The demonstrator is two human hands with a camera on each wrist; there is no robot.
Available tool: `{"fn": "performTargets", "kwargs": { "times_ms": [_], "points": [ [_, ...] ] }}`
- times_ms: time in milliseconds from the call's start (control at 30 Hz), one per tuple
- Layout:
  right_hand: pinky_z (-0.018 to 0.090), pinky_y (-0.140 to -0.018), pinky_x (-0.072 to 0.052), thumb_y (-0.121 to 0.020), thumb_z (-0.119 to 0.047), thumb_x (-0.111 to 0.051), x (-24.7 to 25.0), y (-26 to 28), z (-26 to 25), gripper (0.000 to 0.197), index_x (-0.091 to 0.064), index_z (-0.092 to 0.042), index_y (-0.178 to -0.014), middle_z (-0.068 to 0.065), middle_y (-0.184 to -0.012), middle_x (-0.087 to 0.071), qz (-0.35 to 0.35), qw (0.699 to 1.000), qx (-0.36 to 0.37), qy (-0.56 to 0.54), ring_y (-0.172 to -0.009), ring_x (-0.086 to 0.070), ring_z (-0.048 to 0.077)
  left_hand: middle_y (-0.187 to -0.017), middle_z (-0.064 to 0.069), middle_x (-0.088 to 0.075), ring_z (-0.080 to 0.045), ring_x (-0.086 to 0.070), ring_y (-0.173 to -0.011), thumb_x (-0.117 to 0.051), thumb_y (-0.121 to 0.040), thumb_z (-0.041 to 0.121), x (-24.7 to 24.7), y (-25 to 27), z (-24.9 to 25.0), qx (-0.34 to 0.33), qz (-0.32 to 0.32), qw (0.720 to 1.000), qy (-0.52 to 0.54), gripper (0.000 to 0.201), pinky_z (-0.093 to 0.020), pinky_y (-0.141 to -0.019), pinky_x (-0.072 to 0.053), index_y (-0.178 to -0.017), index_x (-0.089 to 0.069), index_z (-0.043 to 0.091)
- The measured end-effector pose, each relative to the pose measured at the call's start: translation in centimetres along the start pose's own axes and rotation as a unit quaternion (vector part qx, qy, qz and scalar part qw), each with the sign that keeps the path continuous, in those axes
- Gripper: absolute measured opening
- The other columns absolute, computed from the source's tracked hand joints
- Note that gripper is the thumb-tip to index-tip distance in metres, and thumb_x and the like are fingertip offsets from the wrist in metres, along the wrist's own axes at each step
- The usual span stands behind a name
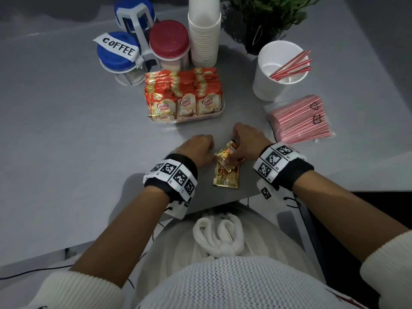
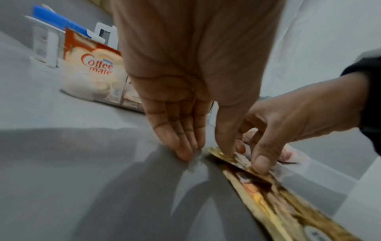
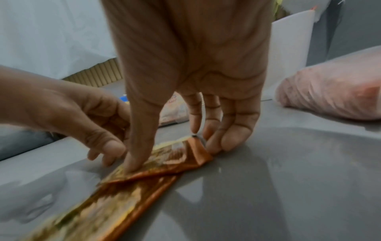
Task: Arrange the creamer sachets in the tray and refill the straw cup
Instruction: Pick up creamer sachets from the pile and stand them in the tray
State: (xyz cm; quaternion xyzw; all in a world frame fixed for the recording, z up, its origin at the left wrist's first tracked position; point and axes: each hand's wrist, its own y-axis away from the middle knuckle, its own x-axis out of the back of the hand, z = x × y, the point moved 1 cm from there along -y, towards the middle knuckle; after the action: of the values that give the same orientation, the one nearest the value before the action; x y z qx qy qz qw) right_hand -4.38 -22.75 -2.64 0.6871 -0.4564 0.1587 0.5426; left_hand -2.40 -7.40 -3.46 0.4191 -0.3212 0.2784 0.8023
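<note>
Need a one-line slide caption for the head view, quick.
Right hand pinches loose gold creamer sachets on the grey table, near the sachet-filled white tray.

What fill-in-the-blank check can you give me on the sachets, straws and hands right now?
1. The loose sachets lie on the table between the tray and the ____ edge of the table.
2. The right hand pinches a loose ____.
3. The straw cup holds only a few ____.
4. The straw packet lies on the person's ____ side.

Missing words: near; sachet; straws; right
</note>
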Motion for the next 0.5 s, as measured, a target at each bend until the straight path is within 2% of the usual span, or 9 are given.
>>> {"fn": "performTargets", "kwargs": {
  "times_ms": [100,167,233,300,367,433,500],
  "points": [
    [0.038,-0.086,-0.043,-0.056,-0.029,-0.086,-1.0,0.4,-0.1,0.069,-0.042,-0.013,-0.106,0.009,-0.111,-0.048,0.015,1.000,0.003,0.000,-0.103,-0.051,0.028,-0.111,-0.013,-0.058,-0.028,-0.054,-0.102,-0.061,-0.085,0.020,-0.6,0.4,0.2,0.000,0.010,1.000,0.013,0.027,-0.032,-0.080,-0.042,-0.108,-0.054,0.006],
    [0.034,-0.083,-0.040,-0.058,-0.027,-0.086,-1.4,0.6,0.0,0.071,-0.043,-0.008,-0.112,0.011,-0.116,-0.048,0.025,1.000,-0.002,-0.009,-0.107,-0.050,0.028,-0.110,-0.014,-0.059,-0.028,-0.055,-0.101,-0.061,-0.085,0.017,-0.9,0.5,0.4,0.001,0.016,1.000,0.023,0.026,-0.032,-0.081,-0.042,-0.108,-0.054,0.006],
    [0.033,-0.081,-0.040,-0.059,-0.028,-0.085,-1.6,0.4,0.1,0.069,-0.045,-0.006,-0.112,0.011,-0.114,-0.048,0.026,0.999,-0.020,-0.017,-0.106,-0.050,0.028,-0.110,-0.015,-0.059,-0.029,-0.055,-0.102,-0.059,-0.086,0.015,-0.9,0.5,0.5,0.004,0.018,0.999,0.033,0.025,-0.033,-0.082,-0.042,-0.108,-0.054,0.004],
    [0.030,-0.072,-0.040,-0.059,-0.031,-0.085,-1.6,0.3,0.2,0.062,-0.053,-0.004,-0.105,0.010,-0.104,-0.050,0.022,0.999,-0.033,-0.012,-0.098,-0.052,0.026,-0.110,-0.016,-0.060,-0.030,-0.055,-0.103,-0.055,-0.088,0.011,-0.9,0.5,0.5,0.006,0.023,0.999,0.049,0.021,-0.033,-0.083,-0.043,-0.106,-0.055,0.003],
    [0.026,-0.059,-0.037,-0.063,-0.029,-0.083,-1.5,0.3,0.2,0.044,-0.060,-0.003,-0.091,0.009,-0.093,-0.052,0.019,1.000,-0.024,-0.008,-0.086,-0.052,0.023,-0.110,-0.016,-0.061,-0.030,-0.055,-0.104,-0.051,-0.088,0.007,-0.9,0.5,0.3,0.007,0.028,0.998,0.063,0.018,-0.033,-0.085,-0.043,-0.104,-0.057,0.002],
    [0.027,-0.062,-0.033,-0.071,-0.022,-0.077,-1.4,0.4,0.2,0.026,-0.053,-0.011,-0.072,0.005,-0.085,-0.049,0.030,0.999,-0.006,-0.032,-0.083,-0.047,0.021,-0.109,-0.017,-0.062,-0.032,-0.056,-0.104,-0.049,-0.089,0.006,-0.8,0.5,0.0,0.008,0.035,0.997,0.071,0.016,-0.035,-0.086,-0.044,-0.102,-0.057,0.002],
    [0.026,-0.069,-0.031,-0.077,-0.016,-0.071,-1.2,0.7,0.4,0.029,-0.045,-0.019,-0.063,0.001,-0.080,-0.047,0.074,0.994,0.018,-0.073,-0.084,-0.044,0.019,-0.104,-0.018,-0.063,-0.032,-0.058,-0.099,-0.047,-0.092,0.010,-0.7,0.5,-0.1,0.024,0.070,0.991,0.110,0.015,-0.036,-0.085,-0.046,-0.098,-0.058,0.002]
  ]
}}
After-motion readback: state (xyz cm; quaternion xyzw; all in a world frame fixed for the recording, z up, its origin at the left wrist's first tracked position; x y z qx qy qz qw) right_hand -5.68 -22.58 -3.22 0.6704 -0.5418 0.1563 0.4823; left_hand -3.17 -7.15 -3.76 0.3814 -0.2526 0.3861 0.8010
